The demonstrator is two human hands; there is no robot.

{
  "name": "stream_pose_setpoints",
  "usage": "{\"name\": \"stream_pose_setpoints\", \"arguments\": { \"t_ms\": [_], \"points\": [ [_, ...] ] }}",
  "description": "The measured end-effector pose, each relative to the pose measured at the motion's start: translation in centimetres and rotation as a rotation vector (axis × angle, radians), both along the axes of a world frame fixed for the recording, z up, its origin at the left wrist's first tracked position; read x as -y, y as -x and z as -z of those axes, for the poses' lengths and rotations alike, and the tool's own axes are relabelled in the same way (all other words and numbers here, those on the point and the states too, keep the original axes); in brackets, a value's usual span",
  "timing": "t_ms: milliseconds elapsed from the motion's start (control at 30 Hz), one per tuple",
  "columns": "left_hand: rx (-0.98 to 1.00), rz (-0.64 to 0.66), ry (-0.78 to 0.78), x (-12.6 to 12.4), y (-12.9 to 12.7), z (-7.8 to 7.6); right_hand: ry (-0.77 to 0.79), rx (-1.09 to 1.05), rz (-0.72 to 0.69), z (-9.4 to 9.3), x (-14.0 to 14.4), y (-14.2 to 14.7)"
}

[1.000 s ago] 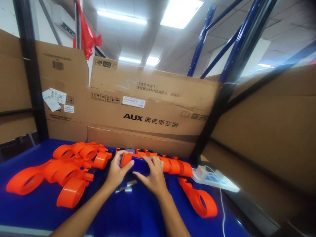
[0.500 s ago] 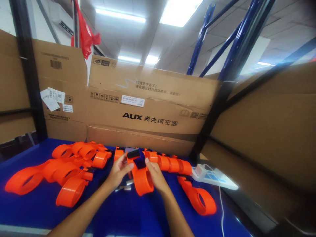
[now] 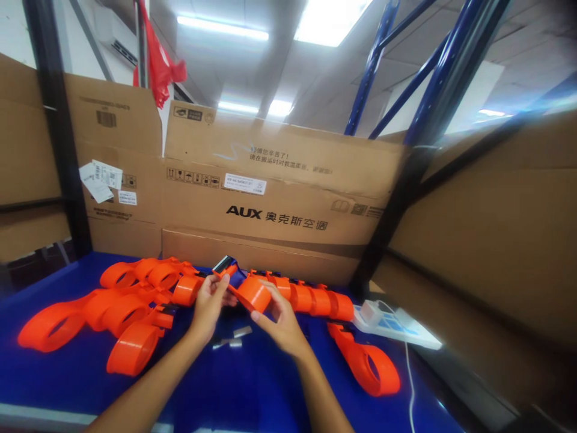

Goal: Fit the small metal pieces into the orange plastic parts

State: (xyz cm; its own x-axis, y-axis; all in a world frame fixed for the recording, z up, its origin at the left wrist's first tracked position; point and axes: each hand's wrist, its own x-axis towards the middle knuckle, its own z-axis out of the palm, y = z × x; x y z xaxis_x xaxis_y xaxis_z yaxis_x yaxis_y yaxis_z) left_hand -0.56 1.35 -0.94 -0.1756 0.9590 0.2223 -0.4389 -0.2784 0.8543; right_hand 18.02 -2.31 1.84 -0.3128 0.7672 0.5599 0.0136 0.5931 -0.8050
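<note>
Currently your left hand (image 3: 208, 305) and right hand (image 3: 276, 322) both grip one orange plastic part (image 3: 246, 290), lifted off the blue tabletop (image 3: 252, 391) so its end clip faces you.

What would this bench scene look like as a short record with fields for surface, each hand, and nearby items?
surface: blue tabletop
left hand: grip on the dark-tipped end of an orange plastic ring-shaped part
right hand: supports that part's round end from below
left of hands: pile of orange plastic rings
right of hands: white power strip
backdrop: brown cardboard boxes
</note>
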Motion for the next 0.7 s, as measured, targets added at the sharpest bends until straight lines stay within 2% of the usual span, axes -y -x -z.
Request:
{"name": "stream_pose_setpoints", "arguments": {
  "t_ms": [100,200,333,433,500,567,633,700],
  "points": [
    [-0.038,0.071,-0.020,0.3,-0.2,-0.1,0.007,-0.067,0.049,0.1,-0.3,0.4],
    [-0.122,0.109,-0.085,0.7,-0.7,0.1,-0.008,-0.159,0.177,0.0,-0.7,0.2],
    [-0.331,0.048,-0.141,1.5,-1.3,0.2,-0.028,-0.223,0.392,0.3,-1.5,-0.6],
    [-0.611,-0.031,-0.229,2.7,-0.5,-0.8,0.012,-0.315,0.425,0.7,-2.0,-1.1],
    [-0.847,-0.106,-0.362,3.8,1.4,-2.2,0.056,-0.395,0.395,0.9,-2.1,-1.0],
    [-1.072,-0.153,-0.463,4.9,4.6,-3.8,0.088,-0.453,0.358,0.9,-2.0,-0.8],
    [-1.267,-0.191,-0.518,5.6,9.1,-5.1,0.118,-0.475,0.305,0.8,-1.7,-0.3],
    [-1.416,-0.267,-0.532,5.9,14.4,-5.5,0.157,-0.467,0.241,0.6,-1.3,0.2]
  ]
}}
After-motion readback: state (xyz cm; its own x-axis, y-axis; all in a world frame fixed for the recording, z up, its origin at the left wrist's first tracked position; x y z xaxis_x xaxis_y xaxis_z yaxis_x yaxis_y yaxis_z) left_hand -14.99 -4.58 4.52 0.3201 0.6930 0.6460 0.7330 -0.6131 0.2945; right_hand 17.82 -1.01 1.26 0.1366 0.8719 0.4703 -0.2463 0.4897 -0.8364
